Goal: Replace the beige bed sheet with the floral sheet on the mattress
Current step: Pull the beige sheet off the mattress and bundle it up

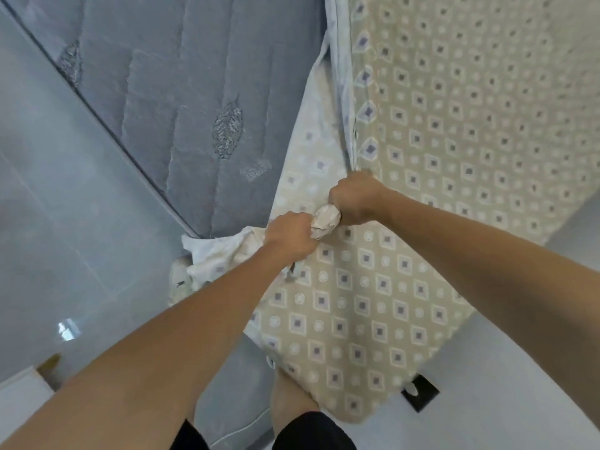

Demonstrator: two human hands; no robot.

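1. The beige bed sheet [406,287], printed with small squares and dots in diamond rows, hangs across the right and centre of the frame.
2. The grey quilted mattress [168,102] lies bare at upper left.
3. The left hand [289,237] and right hand [355,199], fingers curled tight, clamp a bunched twist of the sheet at centre.

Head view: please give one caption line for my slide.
Both hands, left and right, grip bunched beige sheet, pulled partly off the grey mattress.
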